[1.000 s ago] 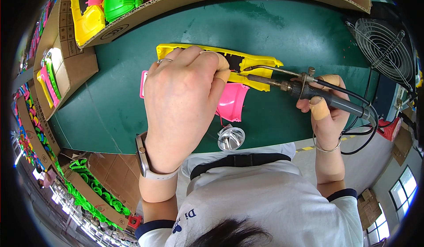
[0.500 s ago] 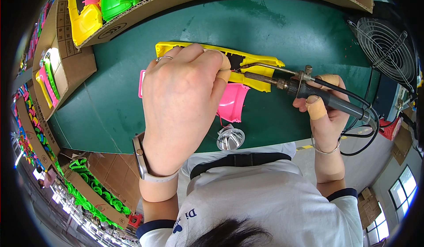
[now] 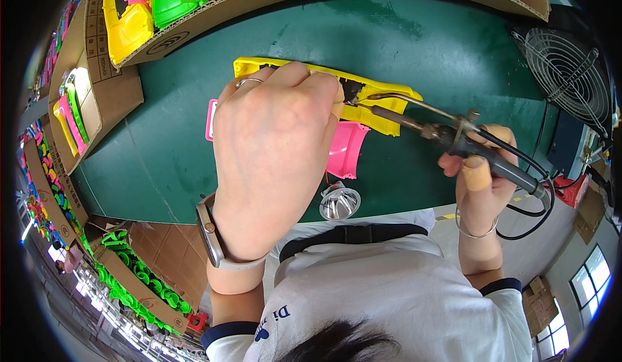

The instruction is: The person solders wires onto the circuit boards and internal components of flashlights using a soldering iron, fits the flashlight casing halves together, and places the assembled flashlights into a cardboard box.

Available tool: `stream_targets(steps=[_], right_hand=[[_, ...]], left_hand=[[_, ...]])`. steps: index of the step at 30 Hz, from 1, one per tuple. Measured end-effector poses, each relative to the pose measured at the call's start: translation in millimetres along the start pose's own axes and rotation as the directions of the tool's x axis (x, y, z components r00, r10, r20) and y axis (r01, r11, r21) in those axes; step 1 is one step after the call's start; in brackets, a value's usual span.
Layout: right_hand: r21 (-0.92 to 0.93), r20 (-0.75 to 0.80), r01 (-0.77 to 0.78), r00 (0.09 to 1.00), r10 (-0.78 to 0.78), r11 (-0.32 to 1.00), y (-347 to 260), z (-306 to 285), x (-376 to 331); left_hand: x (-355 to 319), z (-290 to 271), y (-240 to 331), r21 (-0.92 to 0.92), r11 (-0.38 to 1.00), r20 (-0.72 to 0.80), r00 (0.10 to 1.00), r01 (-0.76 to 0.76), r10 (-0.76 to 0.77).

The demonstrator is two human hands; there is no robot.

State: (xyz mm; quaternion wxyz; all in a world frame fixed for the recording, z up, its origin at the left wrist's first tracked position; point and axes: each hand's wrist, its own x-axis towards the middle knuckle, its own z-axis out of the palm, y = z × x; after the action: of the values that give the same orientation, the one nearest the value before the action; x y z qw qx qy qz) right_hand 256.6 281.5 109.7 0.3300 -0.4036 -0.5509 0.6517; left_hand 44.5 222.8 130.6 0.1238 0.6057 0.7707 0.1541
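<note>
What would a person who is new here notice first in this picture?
First, the big left hand at the centre, pressing down on a yellow plastic shell and a pink shell on the green table. Next, the right hand holds a soldering iron, its tip at the yellow shell. A shiny silver reflector cup lies at the near table edge.

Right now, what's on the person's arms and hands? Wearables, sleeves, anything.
Left hand: thin silver ring on one finger, and a wristwatch with a dark case and pale band. Right hand: thin metal bangle at the wrist and a tan finger cot over the thumb. Both forearms are bare; short white sleeves end in dark navy cuffs.
</note>
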Motion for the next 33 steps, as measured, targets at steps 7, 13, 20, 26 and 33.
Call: stream_targets(steps=[7, 13, 20, 26, 33], right_hand=[[0.172, -0.166, 0.204, 0.97, -0.176, 0.964, 7.2, -6.8, 4.2], [0.207, -0.153, 0.188, 0.976, -0.158, 0.96, 12.1, -9.3, 5.0], [0.237, -0.149, 0.191, 0.976, -0.158, 0.953, 11.6, -8.4, 7.2], [0.245, -0.152, 0.185, 0.977, -0.15, 0.952, 12.0, -6.8, 6.4], [0.248, -0.129, 0.183, 0.979, -0.155, 0.951, 10.4, -7.4, 5.6]], left_hand=[[-0.2, -1.8, 0.5, 0.028, 0.999, -0.007, 1.0, -0.017, 0.017], [0.1, -0.7, 0.6, 0.014, 1.0, -0.001, 1.0, -0.006, 0.006], [-0.3, -0.9, 0.2, 0.041, 0.999, -0.004, 1.0, -0.014, 0.015], [-0.5, -2.3, -0.1, 0.053, 0.998, -0.002, 1.0, -0.013, 0.013], [-4.0, -4.7, -2.9, 0.016, 0.995, -0.036, 0.994, -0.101, 0.102]])
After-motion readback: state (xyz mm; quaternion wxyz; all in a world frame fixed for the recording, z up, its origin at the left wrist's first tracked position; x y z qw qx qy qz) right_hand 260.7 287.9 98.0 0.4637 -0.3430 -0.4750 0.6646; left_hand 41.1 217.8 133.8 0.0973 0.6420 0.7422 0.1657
